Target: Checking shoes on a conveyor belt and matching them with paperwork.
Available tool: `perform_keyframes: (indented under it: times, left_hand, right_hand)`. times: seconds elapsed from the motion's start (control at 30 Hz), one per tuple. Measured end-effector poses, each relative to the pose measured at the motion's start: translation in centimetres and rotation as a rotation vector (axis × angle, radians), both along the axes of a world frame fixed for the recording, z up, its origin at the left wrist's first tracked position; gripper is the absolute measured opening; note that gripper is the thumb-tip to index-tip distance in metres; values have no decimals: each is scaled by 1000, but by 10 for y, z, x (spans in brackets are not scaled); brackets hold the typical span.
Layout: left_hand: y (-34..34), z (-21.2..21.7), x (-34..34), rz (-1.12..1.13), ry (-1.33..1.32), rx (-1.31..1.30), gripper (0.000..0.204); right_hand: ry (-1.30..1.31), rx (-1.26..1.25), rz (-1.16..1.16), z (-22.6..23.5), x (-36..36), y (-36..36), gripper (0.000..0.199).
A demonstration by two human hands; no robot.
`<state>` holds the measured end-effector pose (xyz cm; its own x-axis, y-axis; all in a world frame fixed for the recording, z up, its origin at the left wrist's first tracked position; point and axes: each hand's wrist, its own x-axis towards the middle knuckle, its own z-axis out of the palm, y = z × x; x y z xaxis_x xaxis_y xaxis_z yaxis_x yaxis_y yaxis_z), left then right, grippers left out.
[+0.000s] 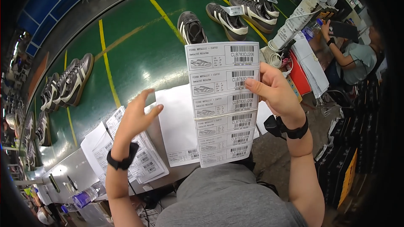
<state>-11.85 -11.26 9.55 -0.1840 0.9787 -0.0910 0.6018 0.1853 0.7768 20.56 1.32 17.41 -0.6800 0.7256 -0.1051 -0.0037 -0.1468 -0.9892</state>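
My right hand [275, 92] grips the right edge of a sheaf of label sheets [219, 94], thumb on the front. The sheaf is held up before me, printed with barcodes and small shoe drawings. A thin pale band [223, 117] runs across its middle. Empty, with fingers apart, my left hand [139, 115] hovers left of the sheaf. Below and behind the sheaf lies a mostly blank white sheet [174, 120], with a label strip along its lower edge. More printed label sheets [147, 164] lie beneath my left wrist.
Dark sneakers with white stripes [78, 80] stand on the green conveyor [134, 59] to the left. Other sneakers [227, 19], some with paper tags, stand at the far side. A white post [301, 14] rises at right. Beyond it sits another person [357, 61]. A bottle [86, 196] lies lower left.
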Motion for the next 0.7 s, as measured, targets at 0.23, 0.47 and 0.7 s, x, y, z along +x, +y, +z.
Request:
perform_keyframes:
  times: [0.23, 0.47, 0.7]
  left_hand:
    - [49, -52, -30, -180, 338, -217, 61]
    - [-10, -2, -58, -199, -438, -135, 27]
    - [-24, 10, -51, 64, -769, 32, 27]
  right_hand:
    - [-51, 8, -148, -43, 5, 25, 30]
    - [-155, -42, -214, -80, 14, 61, 31]
    - [-465, -44, 343, -104, -92, 10, 27]
